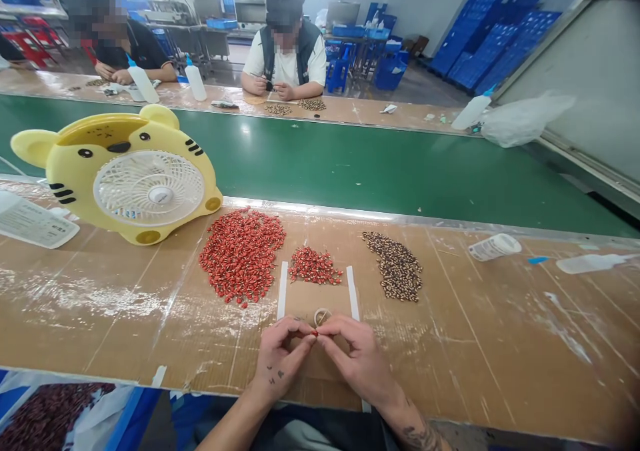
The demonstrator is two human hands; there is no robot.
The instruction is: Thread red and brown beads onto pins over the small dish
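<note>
Between the fingertips of both my hands is a small red piece (315,333), mostly covered. My left hand (283,354) pinches it from one side and my right hand (357,351) from the other. Just beyond the fingers lies a small pale ring (321,314) on the cardboard. A small heap of red pieces (315,265) sits ahead, between two white tape strips (283,291). To its left spreads a larger heap of red pieces (243,254). On the right is a heap of dark brown and cream pieces (397,267).
A yellow animal-shaped fan (210,171) stands at the left. A green conveyor belt (350,164) runs beyond the cardboard-covered bench (450,371). At the right lie a white bottle (495,246) and a clear squeeze bottle (590,263). Two people sit across the belt.
</note>
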